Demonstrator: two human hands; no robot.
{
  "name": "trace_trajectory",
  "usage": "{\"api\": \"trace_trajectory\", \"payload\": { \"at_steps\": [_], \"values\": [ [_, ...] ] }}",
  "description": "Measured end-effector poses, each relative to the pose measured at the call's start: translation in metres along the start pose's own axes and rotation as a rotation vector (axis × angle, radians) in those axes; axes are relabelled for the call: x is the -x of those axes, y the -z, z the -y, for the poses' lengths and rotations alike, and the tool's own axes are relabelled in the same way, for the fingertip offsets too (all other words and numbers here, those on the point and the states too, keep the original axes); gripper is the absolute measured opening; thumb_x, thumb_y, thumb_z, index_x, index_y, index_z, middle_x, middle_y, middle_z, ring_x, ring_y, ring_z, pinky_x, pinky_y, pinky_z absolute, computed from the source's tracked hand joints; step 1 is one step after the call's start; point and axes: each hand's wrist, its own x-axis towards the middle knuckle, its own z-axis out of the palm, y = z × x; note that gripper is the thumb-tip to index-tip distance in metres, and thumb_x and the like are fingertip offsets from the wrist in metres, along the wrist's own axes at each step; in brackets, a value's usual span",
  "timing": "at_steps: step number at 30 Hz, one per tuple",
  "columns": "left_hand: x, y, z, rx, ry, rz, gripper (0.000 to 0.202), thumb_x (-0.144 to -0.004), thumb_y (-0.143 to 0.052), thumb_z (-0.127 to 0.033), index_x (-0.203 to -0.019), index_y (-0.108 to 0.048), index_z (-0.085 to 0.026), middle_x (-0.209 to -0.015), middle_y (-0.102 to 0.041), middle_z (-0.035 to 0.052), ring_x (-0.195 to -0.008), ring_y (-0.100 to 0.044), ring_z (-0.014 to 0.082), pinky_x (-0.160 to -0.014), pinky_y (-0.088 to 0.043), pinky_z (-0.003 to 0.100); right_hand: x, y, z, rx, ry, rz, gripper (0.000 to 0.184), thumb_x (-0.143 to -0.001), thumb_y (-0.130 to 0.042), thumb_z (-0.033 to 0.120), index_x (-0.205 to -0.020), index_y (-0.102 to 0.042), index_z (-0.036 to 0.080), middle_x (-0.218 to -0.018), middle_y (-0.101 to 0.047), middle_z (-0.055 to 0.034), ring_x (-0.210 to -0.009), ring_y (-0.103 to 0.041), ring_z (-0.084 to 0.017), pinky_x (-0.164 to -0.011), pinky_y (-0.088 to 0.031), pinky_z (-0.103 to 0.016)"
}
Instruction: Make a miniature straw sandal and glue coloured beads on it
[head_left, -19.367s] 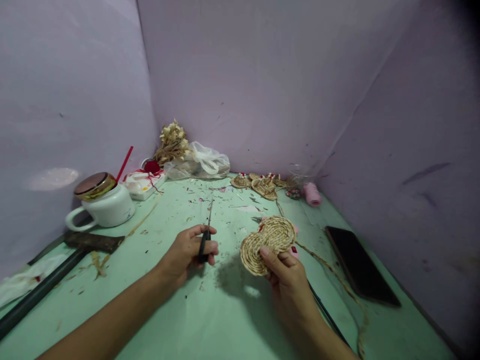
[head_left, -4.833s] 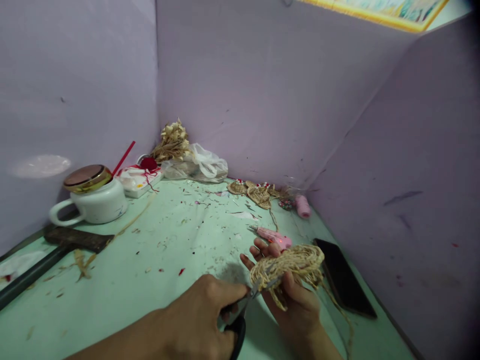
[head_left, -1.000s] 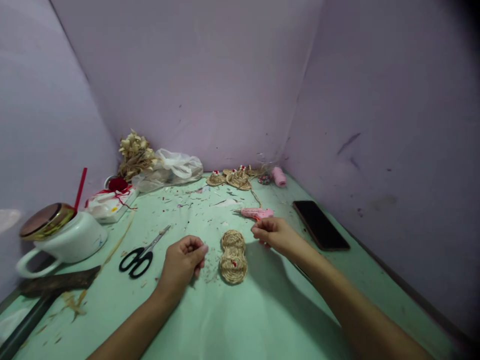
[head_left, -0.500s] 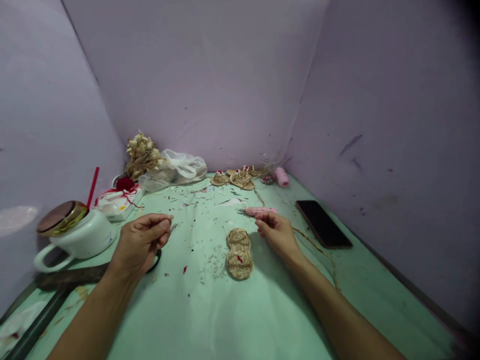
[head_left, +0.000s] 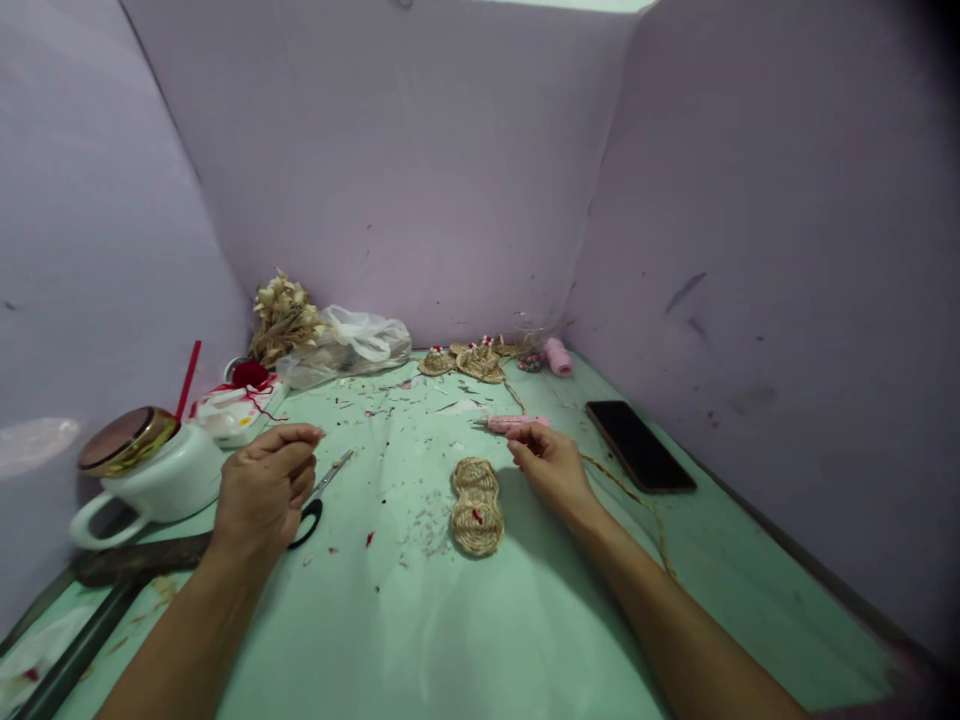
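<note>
Left hand (head_left: 270, 485): pressing fingers together
Right hand (head_left: 551, 465): looking half-curled, can't tell if pinching anything
Woven piece (head_left: 477, 508): lying between both hands

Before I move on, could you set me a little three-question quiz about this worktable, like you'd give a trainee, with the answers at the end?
1. Which hand is nearer the pink glue gun?
2. True or false: the black phone lies to the right of the woven straw piece.
3. Multiple choice: what colour is the small mark on the straw piece's nearer lobe? (a) blue (b) red (c) green

Key:
1. The right hand.
2. True.
3. b.
</note>
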Motion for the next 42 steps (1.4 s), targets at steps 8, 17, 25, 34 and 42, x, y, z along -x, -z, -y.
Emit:
{"api": "trace_trajectory", "payload": {
  "at_steps": [8, 17, 25, 34, 42],
  "values": [
    [0.008, 0.012, 0.005, -1.083, 0.042, 0.671, 0.009, -0.047, -0.058, -0.013, -0.041, -0.058, -0.02, -0.044, -0.053, -0.0019, -0.044, -0.042, 0.0121, -0.044, -0.021, 0.022, 0.002, 0.002, 0.002, 0.016, -0.009, 0.039, 0.013, -0.073, -0.052, 0.025, -0.075, -0.062, 0.017, -0.076, -0.067, -0.0051, -0.06, -0.054, -0.016, -0.057, -0.043, -0.029],
    [-0.024, 0.035, 0.016, -1.085, -0.1, 0.11, 0.007, -0.046, -0.069, -0.019, -0.049, -0.062, -0.021, -0.048, -0.052, 0.0039, -0.044, -0.038, 0.0149, -0.048, -0.014, 0.025, 0.006, 0.005, 0.013, 0.09, -0.076, 0.083, 0.022, -0.077, -0.051, 0.037, -0.066, -0.059, 0.019, -0.051, -0.054, 0.0014, -0.048, -0.046, -0.013, -0.048, -0.036, -0.025],
    [0.032, -0.033, 0.047, -0.618, 0.177, 0.551, 0.015, -0.066, -0.053, -0.025, -0.057, -0.06, -0.015, -0.041, -0.05, -0.0018, -0.038, -0.046, 0.0128, -0.04, -0.031, 0.022, 0.013, 0.004, 0.01, 0.216, -0.268, 0.358, 0.025, -0.061, -0.068, 0.038, -0.045, -0.062, 0.02, -0.036, -0.053, 0.0006, -0.034, -0.042, -0.011, -0.036, -0.021, -0.024],
    [0.052, -0.059, 0.068, -0.345, 0.575, 0.544, 0.04, -0.065, -0.049, -0.024, -0.098, -0.061, -0.003, -0.03, -0.038, -0.0087, -0.029, -0.027, 0.0071, -0.035, -0.018, 0.019, 0.024, -0.014, 0.013, 0.148, -0.299, 0.418, 0.005, -0.06, -0.063, 0.017, -0.058, -0.064, 0.021, -0.055, -0.064, 0.0002, -0.05, -0.054, -0.014, -0.045, -0.033, -0.023],
    [0.051, -0.048, 0.079, -0.219, 0.56, 0.668, 0.045, -0.066, -0.061, -0.042, -0.097, -0.063, -0.009, -0.039, -0.04, -0.0065, -0.037, -0.029, 0.0072, -0.04, -0.02, 0.021, 0.026, -0.018, 0.009, -0.102, -0.433, 0.431, 0.012, -0.06, -0.062, 0.015, -0.071, -0.058, 0.02, -0.066, -0.062, 0.0, -0.06, -0.056, -0.016, -0.055, -0.041, -0.025]
  ]
}}
